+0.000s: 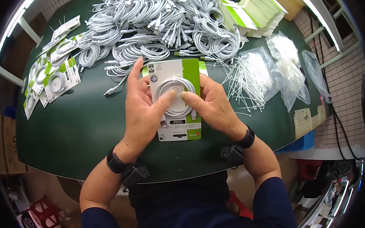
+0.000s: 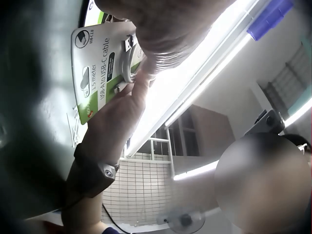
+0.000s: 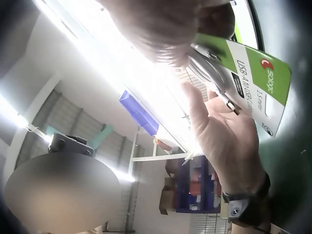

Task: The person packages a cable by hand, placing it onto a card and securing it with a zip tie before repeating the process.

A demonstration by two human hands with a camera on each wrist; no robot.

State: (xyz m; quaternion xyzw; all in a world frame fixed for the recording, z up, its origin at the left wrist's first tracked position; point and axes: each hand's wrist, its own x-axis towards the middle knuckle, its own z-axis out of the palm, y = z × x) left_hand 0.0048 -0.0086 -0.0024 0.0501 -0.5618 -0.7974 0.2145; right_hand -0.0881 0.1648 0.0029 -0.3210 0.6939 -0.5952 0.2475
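Both hands hold a green-and-white cardboard backing card (image 1: 166,71) upside down over the table, with a coiled white USB cable (image 1: 172,113) lying on its front. My left hand (image 1: 141,110) grips the card's left side, thumb pressed on the coil and index finger pointing up past the edge. On the other side my right hand (image 1: 217,108) has its thumb on the coil and its fingers behind the card. In the left wrist view, print on the card (image 2: 95,58) reads "USB-A to USB-C cable". The right wrist view shows the metal plug (image 3: 233,106) hanging below the coil.
A large heap of coiled white cables (image 1: 144,17) covers the table's far side. Carded cables (image 1: 57,81) lie at the left. White cable ties (image 1: 250,77) and plastic bags (image 1: 287,67) are at the right, below stacked cards (image 1: 263,10). The green table (image 1: 97,135) has a curved near edge.
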